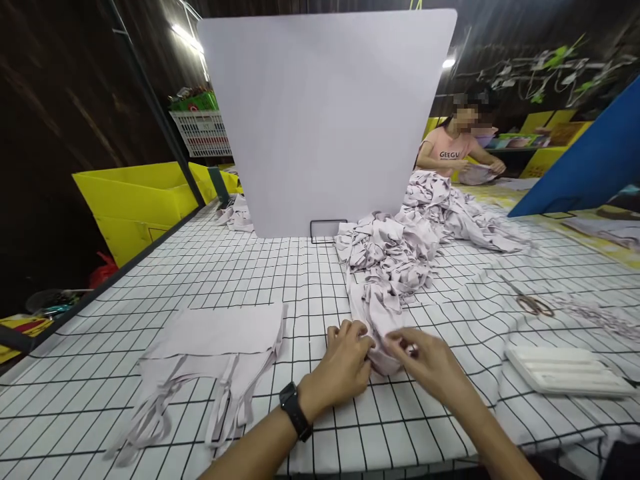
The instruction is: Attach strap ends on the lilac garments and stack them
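Both my hands are at the near end of a pale lilac garment (376,308) that trails from a crumpled heap of the same cloth (387,250). My left hand (346,357), with a black watch on its wrist, is closed with curled fingers on the garment's left edge. From the right, my right hand (425,357) pinches the cloth between thumb and fingers. To the left, a strappy lilac camisole (213,333) lies flat, its thin straps toward me.
A white upright panel (325,120) stands behind the heap. Scissors (534,305) and a white plastic case (570,370) lie at right. A blue panel (585,160) leans beyond. A co-worker (447,147) handles cloth at the back. Yellow bins (135,207) stand left of the checked tabletop (240,273).
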